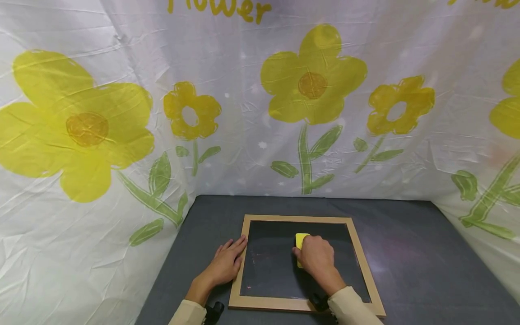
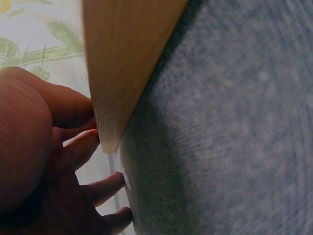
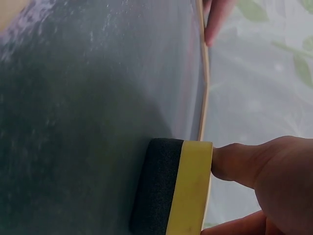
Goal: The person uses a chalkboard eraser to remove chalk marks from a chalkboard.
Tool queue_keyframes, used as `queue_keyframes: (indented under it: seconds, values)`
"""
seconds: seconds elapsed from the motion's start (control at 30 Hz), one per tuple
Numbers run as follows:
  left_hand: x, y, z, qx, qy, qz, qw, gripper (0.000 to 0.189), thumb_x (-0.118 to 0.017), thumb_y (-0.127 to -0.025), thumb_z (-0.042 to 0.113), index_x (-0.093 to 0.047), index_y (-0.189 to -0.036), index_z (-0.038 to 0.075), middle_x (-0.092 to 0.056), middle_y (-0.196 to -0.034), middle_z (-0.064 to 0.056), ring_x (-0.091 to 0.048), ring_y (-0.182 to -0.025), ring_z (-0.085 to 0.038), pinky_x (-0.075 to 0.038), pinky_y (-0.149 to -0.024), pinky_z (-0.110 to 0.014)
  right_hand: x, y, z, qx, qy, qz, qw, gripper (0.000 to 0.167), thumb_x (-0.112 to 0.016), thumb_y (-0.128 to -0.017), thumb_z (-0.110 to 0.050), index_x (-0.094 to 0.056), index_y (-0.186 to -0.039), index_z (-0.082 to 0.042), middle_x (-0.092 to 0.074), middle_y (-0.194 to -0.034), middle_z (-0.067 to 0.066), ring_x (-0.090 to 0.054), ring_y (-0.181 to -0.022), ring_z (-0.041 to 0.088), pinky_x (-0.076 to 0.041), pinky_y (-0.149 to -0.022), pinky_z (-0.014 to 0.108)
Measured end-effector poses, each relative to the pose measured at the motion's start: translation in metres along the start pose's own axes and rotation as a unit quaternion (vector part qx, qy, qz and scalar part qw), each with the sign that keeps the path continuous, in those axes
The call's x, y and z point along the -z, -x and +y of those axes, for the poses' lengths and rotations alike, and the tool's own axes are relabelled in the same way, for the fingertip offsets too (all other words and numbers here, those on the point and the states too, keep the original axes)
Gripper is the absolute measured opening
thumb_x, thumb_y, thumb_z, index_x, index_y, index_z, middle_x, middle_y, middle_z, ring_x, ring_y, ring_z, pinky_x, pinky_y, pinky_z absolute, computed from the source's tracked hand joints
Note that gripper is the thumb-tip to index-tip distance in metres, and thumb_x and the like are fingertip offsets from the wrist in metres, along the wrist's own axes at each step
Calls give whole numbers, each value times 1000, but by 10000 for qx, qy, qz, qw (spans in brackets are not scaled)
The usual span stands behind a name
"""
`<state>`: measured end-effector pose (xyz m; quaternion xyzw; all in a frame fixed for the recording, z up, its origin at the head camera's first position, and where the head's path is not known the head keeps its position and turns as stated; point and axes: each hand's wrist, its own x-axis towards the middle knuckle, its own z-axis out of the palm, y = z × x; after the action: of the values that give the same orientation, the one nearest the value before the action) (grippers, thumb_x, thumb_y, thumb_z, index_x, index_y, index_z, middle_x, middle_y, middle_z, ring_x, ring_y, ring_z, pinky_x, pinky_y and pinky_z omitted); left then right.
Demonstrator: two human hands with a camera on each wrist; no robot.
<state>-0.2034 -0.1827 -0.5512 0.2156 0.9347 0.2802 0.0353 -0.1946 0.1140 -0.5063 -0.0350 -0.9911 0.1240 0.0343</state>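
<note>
A small chalkboard (image 1: pixel 272 266) with a light wooden frame (image 1: pixel 300 219) lies flat on the dark table. My right hand (image 1: pixel 318 257) grips a yellow eraser (image 1: pixel 300 238) near the middle of the board. Seen from the right wrist, the eraser (image 3: pixel 190 191) has a dark felt side against the board surface, with the thumb (image 3: pixel 230 161) on its yellow back. At the board's left edge, my left hand (image 1: pixel 227 262) rests with its fingers extended against the frame. The left wrist view shows the left fingers (image 2: pixel 80 147) touching the frame's side (image 2: pixel 117 73).
Dark grey cloth covers the table (image 1: pixel 422 253) around the board. Behind and beside it hangs a white curtain (image 1: pixel 239 153) printed with yellow flowers. Faint pink chalk marks (image 1: pixel 249 287) show near the board's lower left.
</note>
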Motion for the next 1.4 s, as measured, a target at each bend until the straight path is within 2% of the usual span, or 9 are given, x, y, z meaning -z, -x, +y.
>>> queue_keyframes:
  seconds: [0.67, 1.03, 1.4]
  values:
    - [0, -1, 0, 8, 3, -19, 10000, 57, -62, -107, 4, -50, -163, 1, -42, -174, -17, -37, -157, -58, -23, -124, -82, -8, -4, -26, 241, -105, 157, 9995, 46, -89, -90, -43, -75, -93, 1, -65, -74, 10, -61, -63, 25, -59, -59, 44]
    - [-1, 1, 1, -14, 1, 8, 10000, 56, -62, -107, 4, -51, -162, 1, -43, -174, -17, -38, -157, -57, -24, -123, -83, -13, -3, -40, 375, 57, 129, 9992, 46, -88, -91, -44, -77, -96, 0, -68, -77, 12, -65, -65, 27, -62, -62, 46]
    - [-3, 0, -1, 26, 4, -14, 10000, 57, -61, -108, 5, -50, -164, 2, -42, -175, -16, -37, -158, -57, -23, -123, -83, -16, -3, -50, 736, 143, 132, 9971, 45, -87, -91, -45, -80, -100, -1, -68, -80, 10, -64, -67, 25, -61, -63, 45]
